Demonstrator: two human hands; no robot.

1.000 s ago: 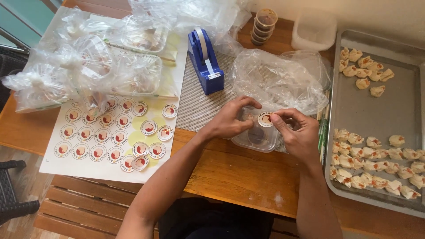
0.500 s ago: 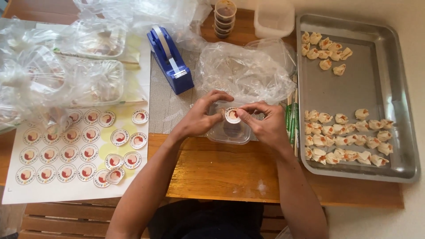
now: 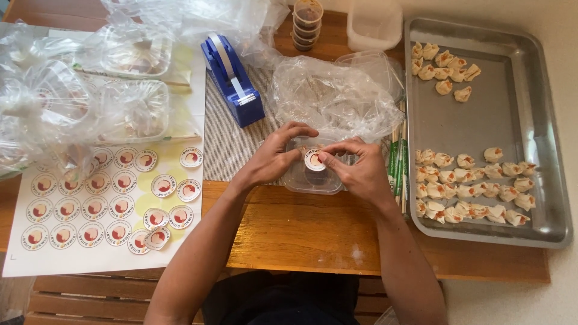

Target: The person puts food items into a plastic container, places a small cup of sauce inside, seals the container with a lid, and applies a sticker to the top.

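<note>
Both hands cover much of the clear container (image 3: 313,180); its contents stay unclear.

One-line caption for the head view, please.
Both hands, left hand and right hand, press a round sticker onto a clear lidded container, beside a metal tray of dumplings.

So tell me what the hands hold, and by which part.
A round sticker, pinched at its edges by the fingers of both hands, over a clear plastic container.
</note>
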